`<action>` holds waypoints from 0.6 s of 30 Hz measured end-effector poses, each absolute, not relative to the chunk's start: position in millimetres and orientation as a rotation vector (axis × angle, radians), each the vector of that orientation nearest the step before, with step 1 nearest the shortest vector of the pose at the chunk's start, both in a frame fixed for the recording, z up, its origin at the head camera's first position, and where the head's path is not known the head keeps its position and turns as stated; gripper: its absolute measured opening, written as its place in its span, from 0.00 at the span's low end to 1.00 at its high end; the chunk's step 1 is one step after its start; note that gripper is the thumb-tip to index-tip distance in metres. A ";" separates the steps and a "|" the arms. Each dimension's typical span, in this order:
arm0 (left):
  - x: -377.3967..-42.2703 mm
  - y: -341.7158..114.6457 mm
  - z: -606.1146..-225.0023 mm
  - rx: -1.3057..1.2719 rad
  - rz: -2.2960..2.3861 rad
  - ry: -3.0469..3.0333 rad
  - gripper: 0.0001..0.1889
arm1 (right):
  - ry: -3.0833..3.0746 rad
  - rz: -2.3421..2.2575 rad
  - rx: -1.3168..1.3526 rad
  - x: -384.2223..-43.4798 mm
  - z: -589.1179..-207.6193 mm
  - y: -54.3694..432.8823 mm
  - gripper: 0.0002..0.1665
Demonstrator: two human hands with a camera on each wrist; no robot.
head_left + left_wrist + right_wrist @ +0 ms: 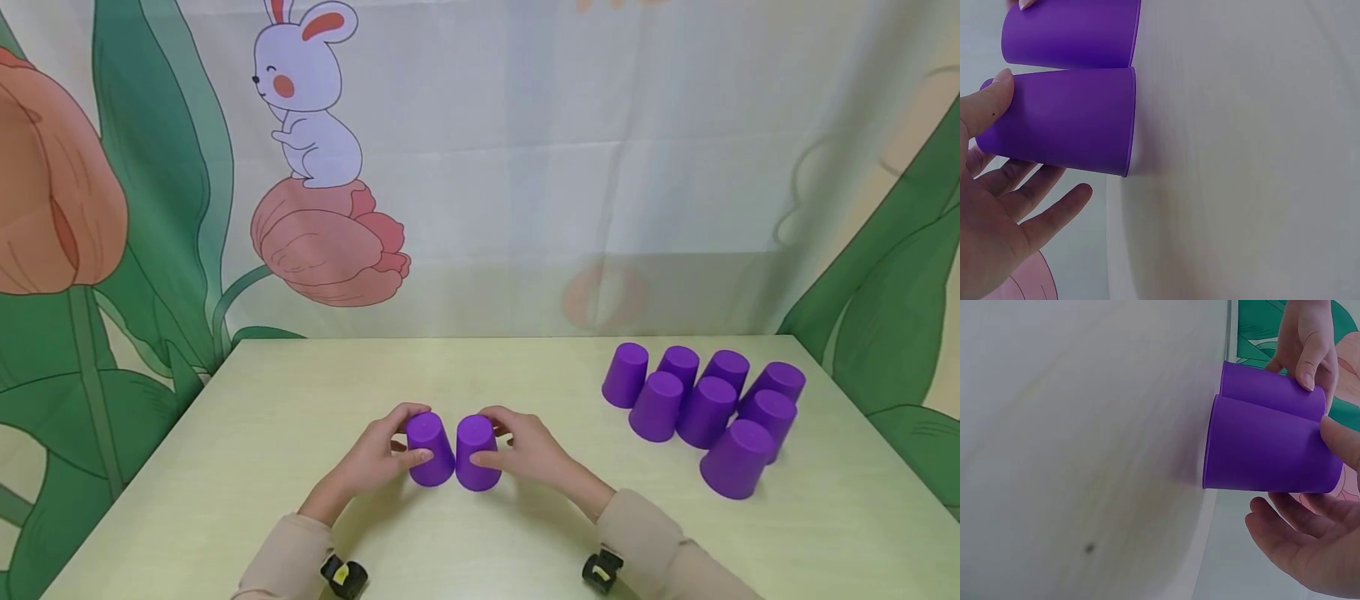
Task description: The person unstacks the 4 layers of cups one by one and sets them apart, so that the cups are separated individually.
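Two purple cups stand upside down side by side near the middle of the table (pixel 480 550), their rims touching or nearly so. My left hand (pixel 372 454) holds the left cup (pixel 431 454), thumb on the near side and fingers behind. Around the right cup (pixel 477 457) my right hand (pixel 528 446) has its thumb in front and its fingers at the far side. In the left wrist view, the thumb lies against the left cup (pixel 1066 119) near its base while the little finger sticks out. The right wrist view shows the right cup (pixel 1269 447) between thumb and fingers, its rim at the tabletop.
At the table's right side stands a group of several upside-down purple cups (pixel 705 412) in staggered rows. Behind the table hangs a curtain (pixel 480 167) printed with a rabbit and tulips. Each wrist wears a small black camera (pixel 602 571).
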State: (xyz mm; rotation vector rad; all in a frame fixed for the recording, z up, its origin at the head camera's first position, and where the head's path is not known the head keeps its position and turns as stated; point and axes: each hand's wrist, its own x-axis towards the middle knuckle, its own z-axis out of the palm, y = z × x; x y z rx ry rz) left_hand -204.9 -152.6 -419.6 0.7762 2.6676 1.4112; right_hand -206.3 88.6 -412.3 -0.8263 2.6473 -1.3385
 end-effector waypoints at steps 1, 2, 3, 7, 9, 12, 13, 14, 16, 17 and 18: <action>-204.9 -152.7 -419.4 0.779 1.411 2.669 0.25 | 2.649 -1.337 -0.825 -206.5 -412.4 88.2 0.27; -204.8 -152.6 -419.3 0.778 1.409 2.671 0.25 | 2.646 -1.338 -0.823 -206.4 -412.0 88.0 0.27; -204.6 -152.6 -419.0 0.776 1.406 2.672 0.25 | 2.644 -1.339 -0.823 -206.1 -411.6 88.1 0.26; -204.0 -151.8 -417.7 0.770 1.414 2.664 0.25 | 2.640 -1.345 -0.824 -203.5 -408.9 92.1 0.26; -203.7 -151.4 -417.3 0.768 1.415 2.663 0.26 | 2.642 -1.351 -0.822 -201.7 -407.8 96.0 0.25; -201.7 -150.2 -414.8 0.766 1.407 2.674 0.26 | 2.642 -1.369 -0.815 -198.7 -405.6 102.8 0.25; -200.2 -149.3 -412.8 0.763 1.406 2.676 0.25 | 2.642 -1.371 -0.816 -197.9 -405.0 105.2 0.25; -198.3 -148.2 -410.0 0.760 1.406 2.678 0.25 | 2.642 -1.376 -0.819 -196.9 -404.3 107.6 0.25; -193.6 -145.9 -402.7 0.757 1.405 2.677 0.25 | 2.644 -1.381 -0.820 -194.7 -402.6 112.6 0.25; -191.6 -144.9 -398.8 0.754 1.404 2.675 0.24 | 2.647 -1.379 -0.819 -193.9 -401.9 115.0 0.25; -190.0 -144.0 -395.4 0.753 1.403 2.673 0.24 | 2.650 -1.378 -0.820 -193.3 -401.2 117.6 0.25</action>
